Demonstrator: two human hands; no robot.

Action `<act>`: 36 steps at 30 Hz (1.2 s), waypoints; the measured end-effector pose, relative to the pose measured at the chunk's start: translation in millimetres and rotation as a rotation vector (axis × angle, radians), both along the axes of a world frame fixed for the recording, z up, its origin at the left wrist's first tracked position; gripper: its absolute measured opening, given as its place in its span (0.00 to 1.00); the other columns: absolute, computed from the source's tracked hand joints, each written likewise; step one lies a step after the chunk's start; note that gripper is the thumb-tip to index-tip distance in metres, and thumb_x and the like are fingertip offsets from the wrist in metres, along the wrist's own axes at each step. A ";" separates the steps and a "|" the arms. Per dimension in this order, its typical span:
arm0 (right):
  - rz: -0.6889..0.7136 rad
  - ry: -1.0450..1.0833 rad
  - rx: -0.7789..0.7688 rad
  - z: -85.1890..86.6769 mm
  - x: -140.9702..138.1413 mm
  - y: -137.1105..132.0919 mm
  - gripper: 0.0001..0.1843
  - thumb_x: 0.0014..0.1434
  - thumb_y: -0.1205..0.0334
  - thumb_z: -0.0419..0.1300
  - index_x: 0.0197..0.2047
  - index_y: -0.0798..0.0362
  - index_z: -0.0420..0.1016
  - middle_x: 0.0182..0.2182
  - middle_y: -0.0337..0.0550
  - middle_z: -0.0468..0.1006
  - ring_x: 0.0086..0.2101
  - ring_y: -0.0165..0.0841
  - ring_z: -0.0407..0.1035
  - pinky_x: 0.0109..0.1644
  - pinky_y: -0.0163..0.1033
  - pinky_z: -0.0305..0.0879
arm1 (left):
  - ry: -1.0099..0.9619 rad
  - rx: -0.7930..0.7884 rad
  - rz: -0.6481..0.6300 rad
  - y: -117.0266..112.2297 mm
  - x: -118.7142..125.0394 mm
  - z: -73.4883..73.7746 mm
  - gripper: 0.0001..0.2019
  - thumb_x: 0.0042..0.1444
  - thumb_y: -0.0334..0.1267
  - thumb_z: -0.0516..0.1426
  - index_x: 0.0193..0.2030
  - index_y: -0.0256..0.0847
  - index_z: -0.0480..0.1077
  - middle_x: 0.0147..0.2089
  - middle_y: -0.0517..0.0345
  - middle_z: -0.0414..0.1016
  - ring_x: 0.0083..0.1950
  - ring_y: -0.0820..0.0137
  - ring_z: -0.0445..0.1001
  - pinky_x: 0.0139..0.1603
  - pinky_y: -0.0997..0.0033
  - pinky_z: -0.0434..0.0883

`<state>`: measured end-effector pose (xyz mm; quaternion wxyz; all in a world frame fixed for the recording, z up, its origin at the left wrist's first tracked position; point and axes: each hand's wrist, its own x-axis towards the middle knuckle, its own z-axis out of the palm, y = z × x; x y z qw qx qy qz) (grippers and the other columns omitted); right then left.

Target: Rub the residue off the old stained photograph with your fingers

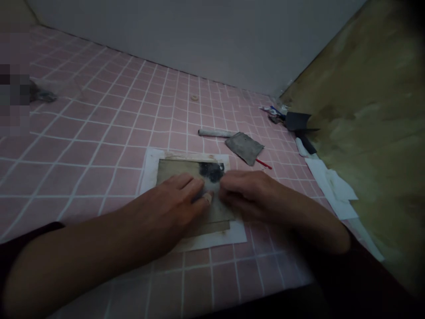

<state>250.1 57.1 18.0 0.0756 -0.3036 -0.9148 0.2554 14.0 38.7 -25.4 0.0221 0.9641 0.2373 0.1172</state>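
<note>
Pink tiles (99,146) meet a pale grey wall (186,40).

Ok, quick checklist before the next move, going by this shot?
1. Left hand on the brown sheet: ok.
2. Right hand on the same sheet, fingers close to the other hand's: ok.
3. Sheet lying on white paper, paper showing past its edges: ok.
4. Dark patch on the sheet uncovered by the hands: ok.
5. Grey square and red stick off the paper: ok.
6. Sheet surface under the hands undamaged: cannot tell, hidden.
</note>
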 end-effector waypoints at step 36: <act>0.009 0.007 -0.067 -1.7 1.7 1.8 0.10 0.68 0.69 0.52 0.32 0.53 0.63 0.29 0.36 0.66 0.31 0.27 0.62 0.37 0.34 0.57 | 0.006 0.006 0.002 1.4 0.6 1.1 0.14 0.59 0.27 0.53 0.51 0.35 0.69 0.48 0.44 0.69 0.43 0.59 0.66 0.44 0.55 0.72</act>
